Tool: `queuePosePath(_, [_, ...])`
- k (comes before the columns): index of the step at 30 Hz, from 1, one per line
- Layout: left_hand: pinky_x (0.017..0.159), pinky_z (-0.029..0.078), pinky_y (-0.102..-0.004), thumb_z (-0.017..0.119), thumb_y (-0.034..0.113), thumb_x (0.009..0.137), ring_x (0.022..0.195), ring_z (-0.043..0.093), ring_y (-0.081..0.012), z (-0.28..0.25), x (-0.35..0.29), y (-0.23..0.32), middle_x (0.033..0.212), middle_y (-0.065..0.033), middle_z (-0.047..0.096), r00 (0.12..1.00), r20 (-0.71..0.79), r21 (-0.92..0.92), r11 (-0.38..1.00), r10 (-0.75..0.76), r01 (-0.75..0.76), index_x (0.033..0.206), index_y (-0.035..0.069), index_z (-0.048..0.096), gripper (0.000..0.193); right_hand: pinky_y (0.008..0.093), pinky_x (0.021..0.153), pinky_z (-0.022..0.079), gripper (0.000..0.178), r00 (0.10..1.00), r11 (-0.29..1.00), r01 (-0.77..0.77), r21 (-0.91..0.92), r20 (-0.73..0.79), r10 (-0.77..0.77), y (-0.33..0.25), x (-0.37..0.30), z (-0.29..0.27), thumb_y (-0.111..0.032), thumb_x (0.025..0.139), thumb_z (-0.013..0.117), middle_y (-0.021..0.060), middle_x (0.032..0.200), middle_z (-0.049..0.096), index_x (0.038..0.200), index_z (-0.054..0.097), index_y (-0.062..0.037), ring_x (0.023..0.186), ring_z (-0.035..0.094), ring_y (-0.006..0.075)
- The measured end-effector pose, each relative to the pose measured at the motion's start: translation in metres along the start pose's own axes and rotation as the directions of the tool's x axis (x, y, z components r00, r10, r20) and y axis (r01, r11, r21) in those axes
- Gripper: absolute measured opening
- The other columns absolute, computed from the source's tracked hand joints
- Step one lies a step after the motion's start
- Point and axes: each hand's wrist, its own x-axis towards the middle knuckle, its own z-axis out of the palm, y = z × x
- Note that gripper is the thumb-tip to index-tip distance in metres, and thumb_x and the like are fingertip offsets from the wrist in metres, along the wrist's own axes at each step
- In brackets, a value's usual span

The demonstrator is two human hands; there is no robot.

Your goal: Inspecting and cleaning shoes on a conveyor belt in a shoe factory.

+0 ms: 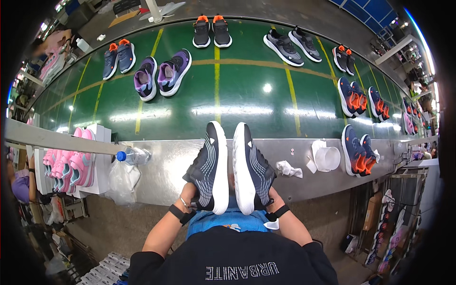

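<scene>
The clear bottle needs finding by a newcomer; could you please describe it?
Find the metal ledge beside the green belt. Toward its left end, between the pink shoes and the left hand, is the clear bottle. Its blue cap sets it apart from the plastic bag beside it.

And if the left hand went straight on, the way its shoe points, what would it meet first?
Likely the dark orange-lined shoes by the far edge of the green surface, though the height of the left hand above it is unclear.
</scene>
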Motion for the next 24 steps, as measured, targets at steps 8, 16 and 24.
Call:
queuePosePath(8, [0.083,0.045,-0.0261,0.042,0.015,0.091,0.094,0.054,-0.0148,0.008,-0.006,0.014,0.108,-0.0069,0.056,0.991,0.087,0.069,0.992,0.102,-0.108,0.117,0.002,0.046,0.029,0.032,0.093,0.04,0.036,0.992,0.968,0.027,-0.249,-0.112,-0.057,-0.008,-0.008,-0.01,-0.016,0.09,0.044,0.0116,0.115,0.054,0.122,0.044,0.0,0.103,0.053,0.0198])
queuePosePath(16, [0.081,0.042,-0.0236,0.048,0.003,0.085,0.095,0.051,-0.0129,0.01,-0.012,0.041,0.111,-0.0056,0.054,0.984,0.084,0.312,0.934,0.157,-0.175,0.119,0.002,0.047,0.034,0.0277,0.086,0.042,0.036,0.982,0.917,0.137,-0.374,-0.068,-0.174,-0.037,-0.026,0.031,-0.014,0.087,0.049,0.0057,0.113,0.054,0.121,0.046,-0.0023,0.098,0.053,0.0144])
queuePosePath(24, [0.091,0.038,-0.0311,0.063,0.006,0.07,0.109,0.048,-0.0211,-0.011,-0.04,0.055,0.12,-0.0134,0.047,0.824,0.172,0.684,0.536,0.54,-0.494,0.134,0.008,0.031,0.071,0.0384,0.092,0.034,0.092,0.711,-0.052,0.257,-0.965,0.226,-0.666,-0.039,-0.041,0.096,-0.019,0.054,0.078,0.0155,0.108,0.04,0.131,0.029,-0.0039,0.103,0.041,0.0297])
